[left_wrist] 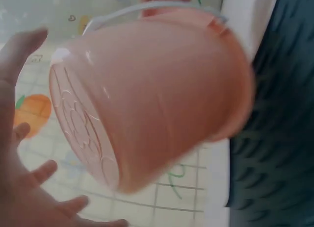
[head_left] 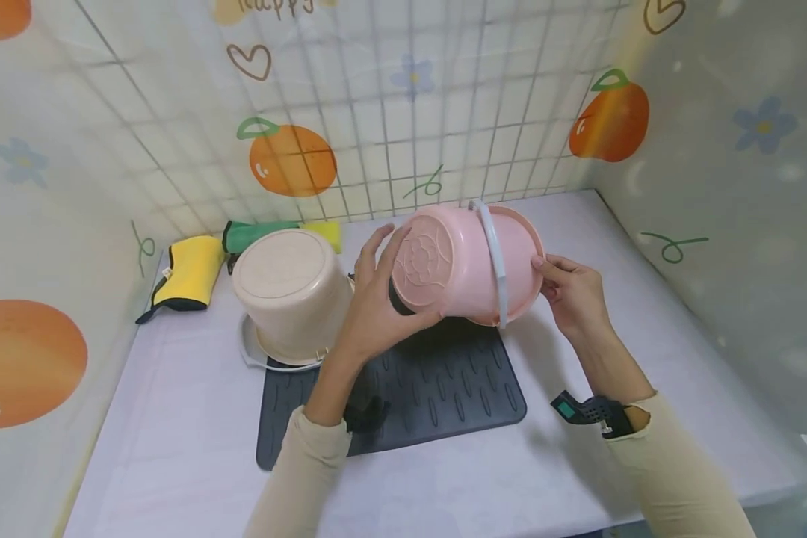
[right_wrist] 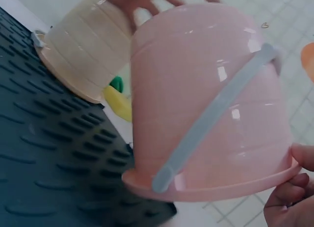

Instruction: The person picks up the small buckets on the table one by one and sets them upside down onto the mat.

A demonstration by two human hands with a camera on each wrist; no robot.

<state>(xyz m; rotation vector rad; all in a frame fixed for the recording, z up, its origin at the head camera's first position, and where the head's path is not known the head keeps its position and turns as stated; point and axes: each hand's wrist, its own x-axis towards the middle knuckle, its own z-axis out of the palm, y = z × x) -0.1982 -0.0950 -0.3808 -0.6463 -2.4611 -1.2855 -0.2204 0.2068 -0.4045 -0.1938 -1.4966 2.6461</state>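
A pink bucket [head_left: 462, 261] is held tilted on its side above the dark ribbed mat [head_left: 457, 388], its flower-embossed base turned toward the left. Its pale grey-blue handle [right_wrist: 216, 114] lies across the outside wall. My right hand [head_left: 576, 295] pinches the rim between thumb and fingers. Beside the base is my left hand [head_left: 382, 310], fingers spread; the left wrist view shows a gap between them and the bucket. An upside-down cream bucket [head_left: 289, 288] stands left of my left hand, overlapping the mat's far left corner.
A yellow cloth item [head_left: 191, 275] with black edging lies at the back left. Next to it is a green roll [head_left: 258, 235] with a yellow-green end, behind the cream bucket. A tiled-pattern curtain [head_left: 403, 112] encloses the white table [head_left: 175, 418] at the back and sides.
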